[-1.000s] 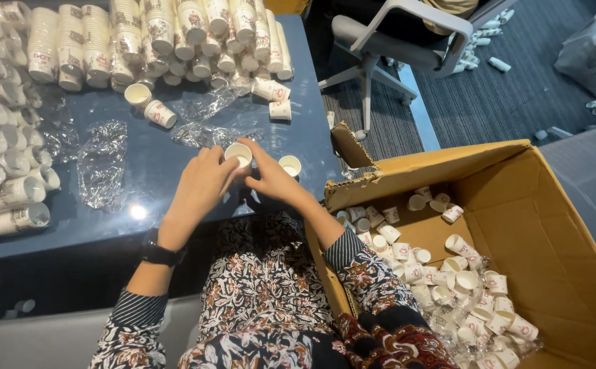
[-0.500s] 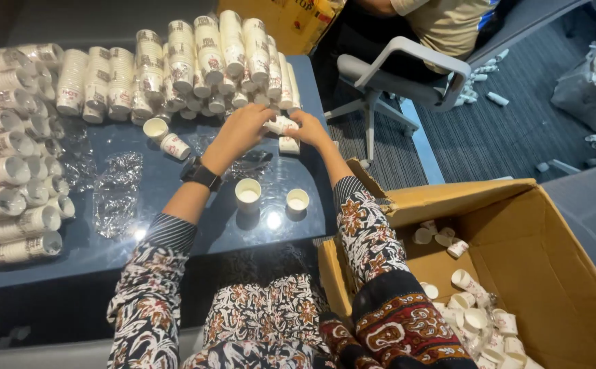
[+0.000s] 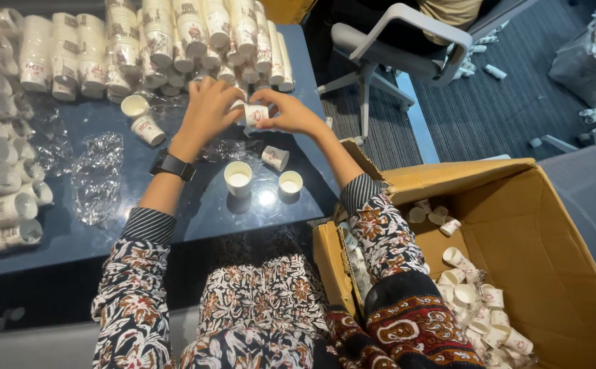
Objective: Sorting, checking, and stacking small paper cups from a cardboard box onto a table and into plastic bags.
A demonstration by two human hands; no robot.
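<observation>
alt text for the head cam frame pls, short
Seen from above, a person's left hand and right hand together hold a small white paper cup over a dark blue table. Sleeved stacks of cups line the table's far edge, two loose cups stand upright nearer, and an open cardboard box of cups sits at the right.

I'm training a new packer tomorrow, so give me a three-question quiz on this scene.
1. True or false: both hands hold one small paper cup above the table.
2. Where do loose cups lie in a heap? A) on the office chair B) in the cardboard box C) on the person's lap
3. Which wrist wears the black watch?

Key
1. True: the left hand and right hand meet on it.
2. B
3. The left.
</observation>
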